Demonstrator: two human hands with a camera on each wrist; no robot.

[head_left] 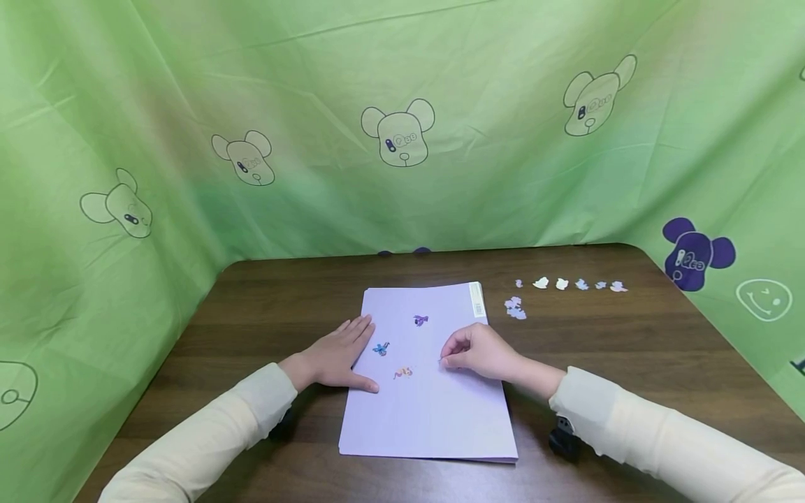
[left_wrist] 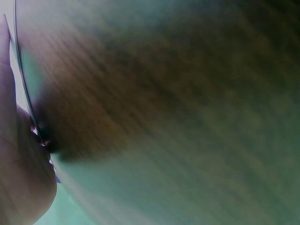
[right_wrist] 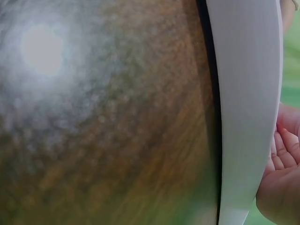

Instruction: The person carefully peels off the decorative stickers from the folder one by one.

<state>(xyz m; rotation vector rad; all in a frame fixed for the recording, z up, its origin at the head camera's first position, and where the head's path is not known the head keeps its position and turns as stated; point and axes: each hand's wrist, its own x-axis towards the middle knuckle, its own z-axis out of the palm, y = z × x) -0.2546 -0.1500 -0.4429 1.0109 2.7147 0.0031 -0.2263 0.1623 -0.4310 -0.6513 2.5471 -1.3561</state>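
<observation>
A white drawing pad [head_left: 428,419] lies on the brown table. On it are a purple sticker [head_left: 421,321], a blue sticker [head_left: 381,348] and an orange one, each a small winged or long-tailed figure. My left hand [head_left: 339,355] rests flat across the pad's left edge, fingers straight and thumb spread. Over the right half of the pad, my right hand [head_left: 481,351] pinches a small pale sticker [head_left: 441,361] between thumb and forefinger, close above the paper. The fingers mostly hide that sticker. Both wrist views show mainly blurred table and the pad's edge.
Several small pale cut-outs [head_left: 581,284] lie in a row at the table's back right. A cluster of pale scraps [head_left: 515,308] sits just in front of them, right of the pad. A green printed curtain [head_left: 314,209] encloses the table at the back and sides.
</observation>
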